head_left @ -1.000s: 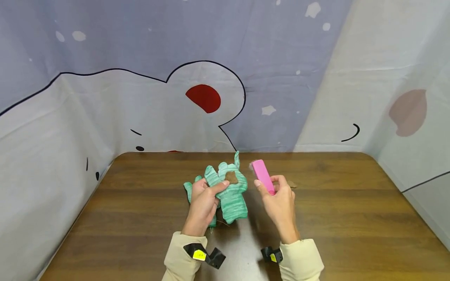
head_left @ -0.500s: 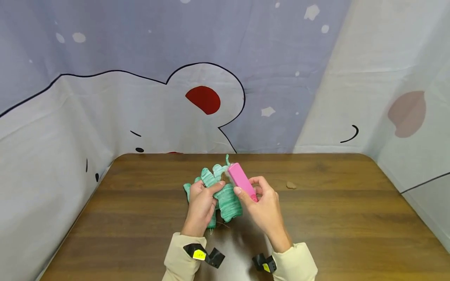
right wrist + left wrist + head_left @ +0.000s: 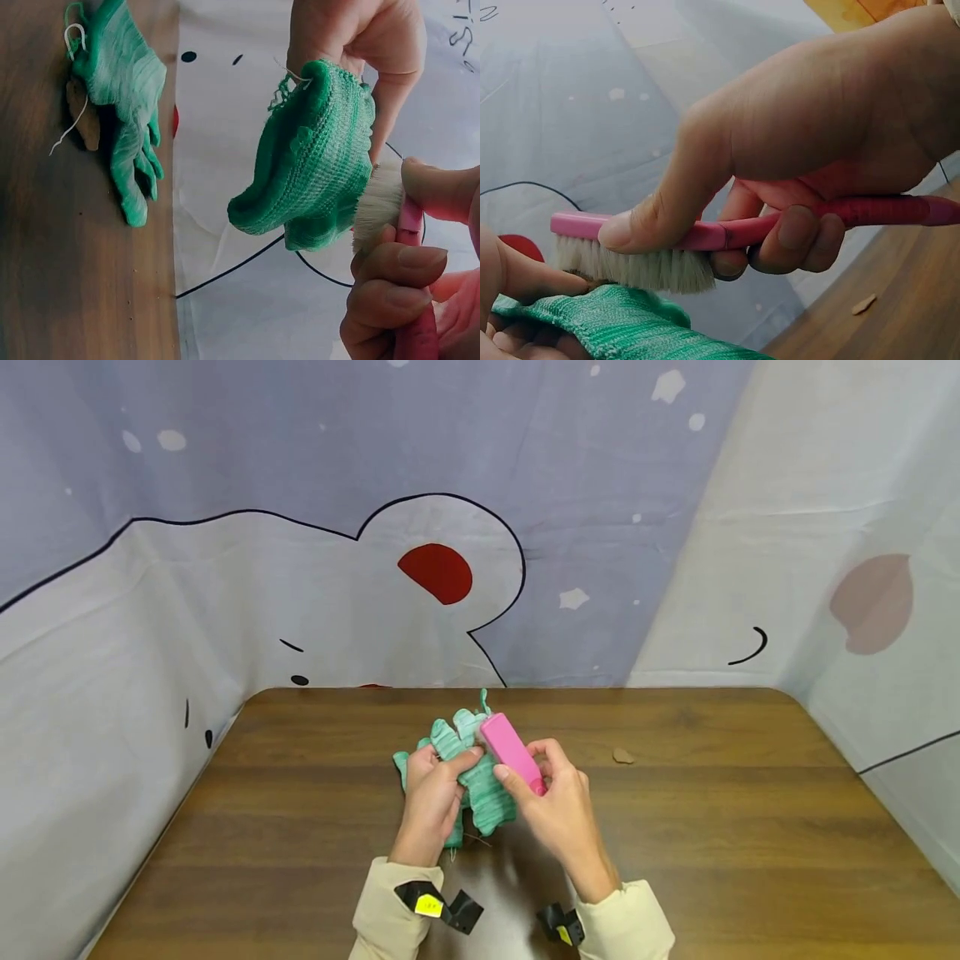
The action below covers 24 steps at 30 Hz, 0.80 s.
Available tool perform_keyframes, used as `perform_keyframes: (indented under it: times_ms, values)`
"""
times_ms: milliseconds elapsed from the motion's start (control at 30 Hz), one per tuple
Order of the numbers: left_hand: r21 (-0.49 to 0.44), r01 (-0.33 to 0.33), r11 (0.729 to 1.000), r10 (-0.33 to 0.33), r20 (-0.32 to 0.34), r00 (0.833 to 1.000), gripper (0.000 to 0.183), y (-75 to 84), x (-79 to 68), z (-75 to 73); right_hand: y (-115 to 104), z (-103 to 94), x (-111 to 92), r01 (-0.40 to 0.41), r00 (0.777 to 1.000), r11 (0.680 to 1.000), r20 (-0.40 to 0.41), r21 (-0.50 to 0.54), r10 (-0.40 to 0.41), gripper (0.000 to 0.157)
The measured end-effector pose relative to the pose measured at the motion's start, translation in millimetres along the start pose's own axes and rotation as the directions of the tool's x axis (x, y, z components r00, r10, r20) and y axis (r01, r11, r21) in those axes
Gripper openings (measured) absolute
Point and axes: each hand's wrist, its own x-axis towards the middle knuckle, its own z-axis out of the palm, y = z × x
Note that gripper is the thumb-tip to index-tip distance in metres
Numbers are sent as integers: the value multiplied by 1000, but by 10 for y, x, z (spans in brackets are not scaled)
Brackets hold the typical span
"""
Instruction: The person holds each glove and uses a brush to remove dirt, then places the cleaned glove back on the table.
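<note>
My left hand (image 3: 429,789) grips a green knitted glove (image 3: 491,797) above the table, thumb on its upper side. A brown patch (image 3: 591,283) shows on the glove beside the thumb, partly covered by bristles. My right hand (image 3: 558,802) holds a pink brush (image 3: 512,750) by its handle, the thumb lying along the back of the head. Its pale bristles (image 3: 641,266) touch the glove at the patch. In the right wrist view the glove's cuff hangs open with loose threads. A second green glove (image 3: 131,97) lies on the table, partly behind the left hand in the head view.
A flat brown piece (image 3: 622,756) lies on the wooden table (image 3: 712,827), right of the brush. Another brown piece (image 3: 82,116) is beside the lying glove, near a loose white thread. A printed curtain (image 3: 585,527) stands behind the table's far edge.
My right hand has moved left, bringing the brush from beside the glove onto it; in the last half second it shifted only slightly. My left hand keeps its grip, and the glove has tilted a little.
</note>
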Motion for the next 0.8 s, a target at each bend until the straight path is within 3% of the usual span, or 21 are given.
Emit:
perform_keyframes:
  times_ms: [233,467,567,667,800]
  values:
    - [69,-4,998,4,3,1000,26,1,2,-64,4,31,-26,-1,1000,1000,-20,-24,1,36]
    - [185,-21,983,25,-16,1000,17,-9,22,-64,46,50,-2,10,993,997,-118,-75,-18,35]
    - [146,-2,989,3,-7,1000,13,0,23,-74,73,52,12,-12,990,996,-144,-86,0,38]
    - [37,19,999,-21,55,998,15,16,17,-82,132,15,39,-85,982,989,-180,-121,63,41]
    - [-29,40,999,-37,102,994,16,35,-5,-92,199,-97,82,-160,963,981,-235,-106,132,42]
